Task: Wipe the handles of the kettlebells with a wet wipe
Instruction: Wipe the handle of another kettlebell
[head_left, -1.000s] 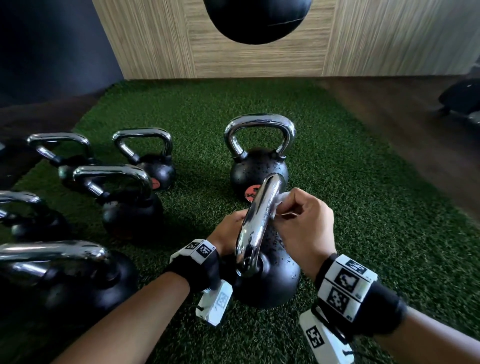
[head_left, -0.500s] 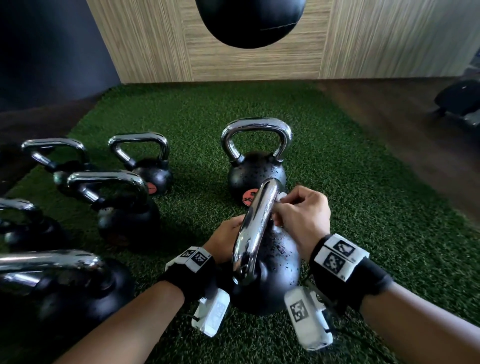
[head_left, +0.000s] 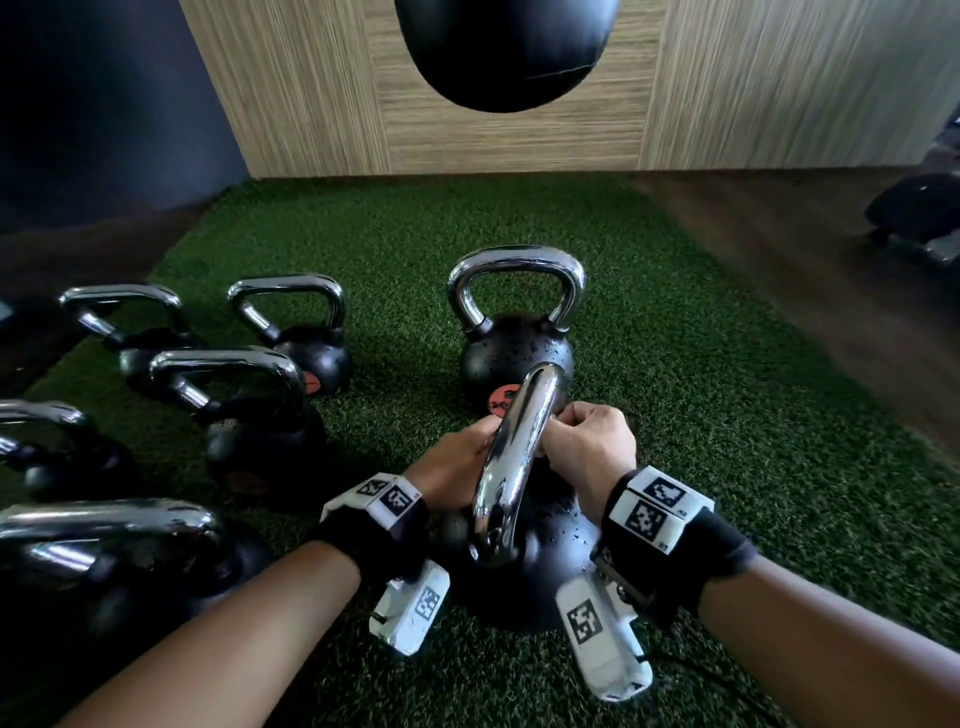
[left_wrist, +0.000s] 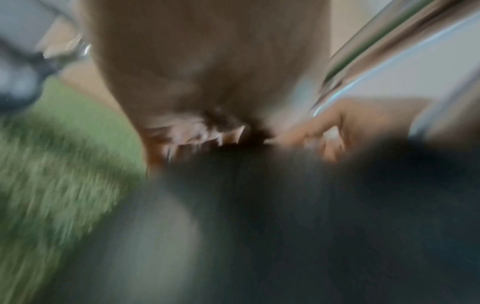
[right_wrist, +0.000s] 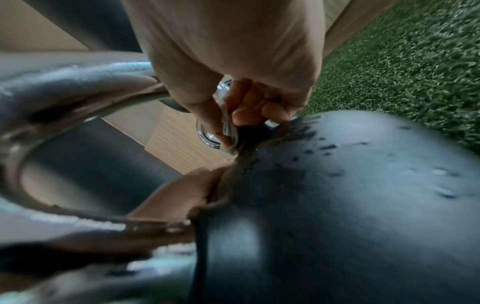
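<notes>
The nearest kettlebell (head_left: 540, 577) is black with a chrome handle (head_left: 511, 457), seen end-on on the green turf. My right hand (head_left: 587, 441) grips the far leg of that handle from the right. Its thumb and fingers pinch a crumpled wet wipe (right_wrist: 230, 127) against the chrome just above the ball (right_wrist: 337, 195). My left hand (head_left: 452, 462) is pressed in from the left side. Its fingers are hidden behind the handle, and the left wrist view is too blurred to show what they hold.
Several more chrome-handled kettlebells stand on the turf (head_left: 727, 415): one straight ahead (head_left: 517, 332) and a cluster at the left (head_left: 260, 405). A black punching bag (head_left: 506, 47) hangs ahead before a wood-panelled wall. Dark floor borders the turf on the right.
My right hand has slid a little down the far leg of the handle with the wipe, and its wrist has turned. My left hand has moved up closer to the handle.
</notes>
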